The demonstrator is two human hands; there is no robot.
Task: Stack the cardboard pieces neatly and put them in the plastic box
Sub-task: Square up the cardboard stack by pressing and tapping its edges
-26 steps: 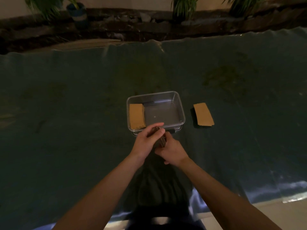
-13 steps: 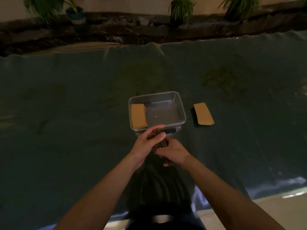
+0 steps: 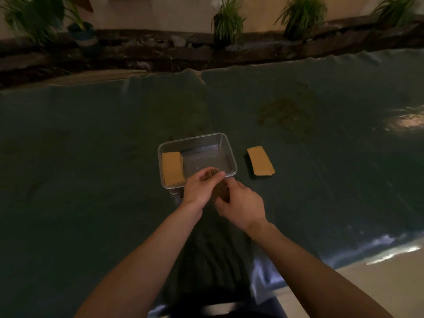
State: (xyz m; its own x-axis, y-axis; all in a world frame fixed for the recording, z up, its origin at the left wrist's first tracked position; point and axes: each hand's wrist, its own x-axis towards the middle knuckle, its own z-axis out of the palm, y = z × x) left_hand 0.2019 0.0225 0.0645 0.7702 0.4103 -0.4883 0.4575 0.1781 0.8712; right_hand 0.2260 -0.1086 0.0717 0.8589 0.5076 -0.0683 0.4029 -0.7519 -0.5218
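Note:
A clear plastic box (image 3: 230, 154) stands on the dark sheet in the middle of the view. One stack of brown cardboard pieces (image 3: 172, 168) lies flat in its left part. Both hands hold another stack of cardboard pieces (image 3: 220, 188) on edge, at the box's near rim. My left hand (image 3: 201, 188) grips it from the left with fingers over the top. From the right my right hand (image 3: 241, 203) holds its lower end. A further cardboard stack (image 3: 261, 164) lies on the sheet right of the box.
A dark green sheet (image 3: 91, 180) covers the ground all around. Beyond its far edge runs a low dark stone border with potted plants (image 3: 227, 21). Pale floor shows at the lower right past the sheet's near edge (image 3: 378, 255).
Both hands have carried the held cardboard stack a little forward, over the box's near rim. The box, the stack inside it and the stack on the sheet have not moved.

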